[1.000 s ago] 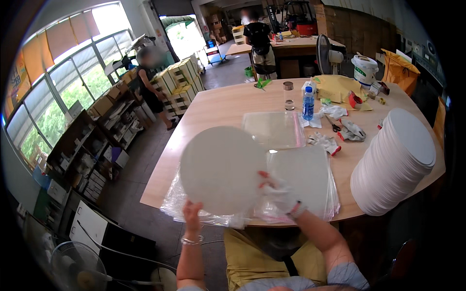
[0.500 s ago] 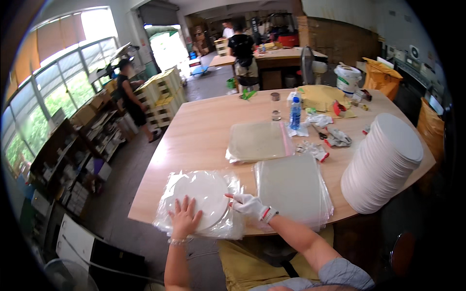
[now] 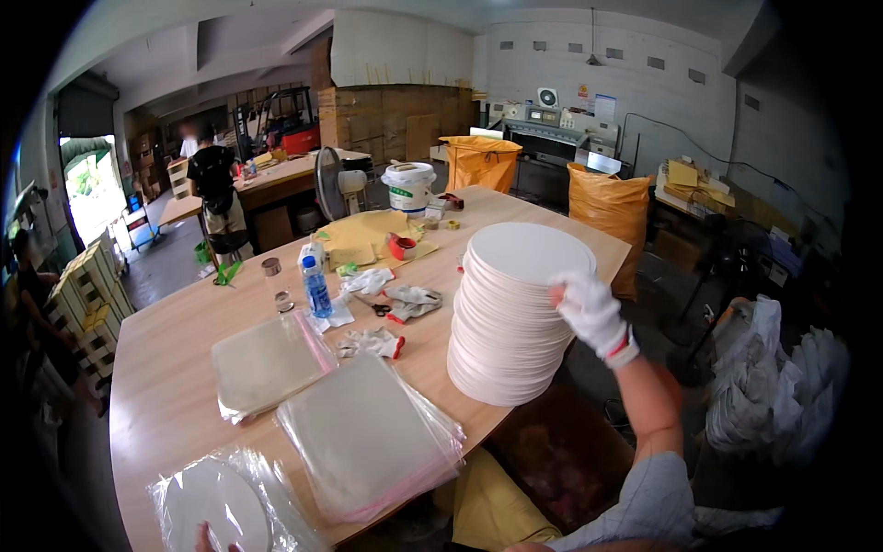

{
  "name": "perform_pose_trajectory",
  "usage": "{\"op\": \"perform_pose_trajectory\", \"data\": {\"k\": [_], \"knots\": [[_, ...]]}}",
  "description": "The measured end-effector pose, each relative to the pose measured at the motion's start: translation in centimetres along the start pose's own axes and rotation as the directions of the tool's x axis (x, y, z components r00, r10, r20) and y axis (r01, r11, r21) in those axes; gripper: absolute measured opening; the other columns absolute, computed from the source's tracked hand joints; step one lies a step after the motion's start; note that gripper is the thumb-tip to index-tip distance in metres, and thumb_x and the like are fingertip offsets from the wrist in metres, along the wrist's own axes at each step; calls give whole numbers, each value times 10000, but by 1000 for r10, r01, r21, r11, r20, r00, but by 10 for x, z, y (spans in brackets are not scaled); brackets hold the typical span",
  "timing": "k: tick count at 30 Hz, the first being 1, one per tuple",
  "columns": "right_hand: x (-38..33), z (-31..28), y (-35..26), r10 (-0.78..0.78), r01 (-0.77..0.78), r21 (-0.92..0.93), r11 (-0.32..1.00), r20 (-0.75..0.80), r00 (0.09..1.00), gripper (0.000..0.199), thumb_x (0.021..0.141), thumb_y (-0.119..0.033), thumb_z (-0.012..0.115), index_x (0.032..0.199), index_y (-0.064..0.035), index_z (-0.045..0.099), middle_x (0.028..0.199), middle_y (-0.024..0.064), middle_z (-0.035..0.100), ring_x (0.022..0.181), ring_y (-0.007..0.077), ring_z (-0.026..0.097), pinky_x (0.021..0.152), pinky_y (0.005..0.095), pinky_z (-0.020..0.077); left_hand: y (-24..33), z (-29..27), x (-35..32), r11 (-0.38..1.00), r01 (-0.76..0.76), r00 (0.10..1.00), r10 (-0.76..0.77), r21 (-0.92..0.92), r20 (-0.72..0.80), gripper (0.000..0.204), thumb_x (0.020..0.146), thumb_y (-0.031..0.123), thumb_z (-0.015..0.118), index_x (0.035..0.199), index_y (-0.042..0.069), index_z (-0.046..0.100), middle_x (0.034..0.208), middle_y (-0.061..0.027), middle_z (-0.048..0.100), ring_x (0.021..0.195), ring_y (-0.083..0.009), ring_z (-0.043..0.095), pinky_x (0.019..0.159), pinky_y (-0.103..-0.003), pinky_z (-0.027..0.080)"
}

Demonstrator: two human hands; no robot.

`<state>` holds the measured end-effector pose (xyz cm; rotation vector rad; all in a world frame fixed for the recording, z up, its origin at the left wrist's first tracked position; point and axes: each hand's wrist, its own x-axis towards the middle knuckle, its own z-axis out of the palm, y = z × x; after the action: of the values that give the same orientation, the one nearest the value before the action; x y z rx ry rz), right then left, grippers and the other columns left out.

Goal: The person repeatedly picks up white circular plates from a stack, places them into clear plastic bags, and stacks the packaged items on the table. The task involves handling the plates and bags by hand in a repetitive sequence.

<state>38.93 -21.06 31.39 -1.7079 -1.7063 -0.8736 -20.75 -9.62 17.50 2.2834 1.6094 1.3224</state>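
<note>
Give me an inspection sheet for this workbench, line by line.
Surface: wooden table, curved edge.
Job's things: tall stack of white discs; bagged disc; two piles of clear bags.
Clutter: water bottle, loose gloves, tape roll, white bucket.
Hands: gloved right hand on the stack's rim; left hand barely in view, on the bagged disc.
Cables: nothing seen on the table.
Surroundings: fan, orange sacks, a person at another bench.
</note>
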Motion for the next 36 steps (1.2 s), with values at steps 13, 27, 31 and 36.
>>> {"op": "perform_pose_trajectory", "data": {"k": [13, 27, 31, 36], "knots": [[7, -20, 128, 296, -640, 489, 592, 607, 737, 362, 751, 42, 507, 1107, 26, 569, 1122, 91, 572, 934, 154, 590, 804, 243, 467, 54, 254, -54, 874, -430, 479, 10, 225, 878, 677, 880, 594, 248, 1437, 232, 123, 1492, -106, 100, 1363, -349, 67, 1080, -549, 12], [-9, -14, 167, 263, -593, 525, 611, 572, 777, 349, 750, 81, 495, 1089, 53, 568, 1132, 122, 550, 870, 176, 614, 798, 266, 495, 48, 308, -77, 735, 390, 803, 23, -554, 596, 571, 908, 408, 350, 1369, 81, 272, 1377, -156, 317, 1274, -306, 262, 1024, -488, 248], [2, -14, 167, 167, -512, 486, 708, 589, 791, 336, 755, 82, 488, 1082, 65, 563, 1121, 127, 547, 906, 181, 605, 808, 266, 493, 69, 273, -71, 870, 235, 786, 92, -432, 611, 538, 894, 347, 405, 1332, 49, 311, 1327, -189, 361, 1219, -341, 316, 993, -476, 287], [3, -17, 164, 177, -537, 474, 698, 613, 770, 317, 776, 80, 489, 1086, 71, 554, 1125, 131, 547, 948, 179, 589, 835, 272, 486, 91, 246, -77, 933, 74, 766, 172, -351, 619, 499, 877, 270, 474, 1286, 8, 359, 1263, -230, 416, 1151, -384, 383, 955, -461, 336]]}}
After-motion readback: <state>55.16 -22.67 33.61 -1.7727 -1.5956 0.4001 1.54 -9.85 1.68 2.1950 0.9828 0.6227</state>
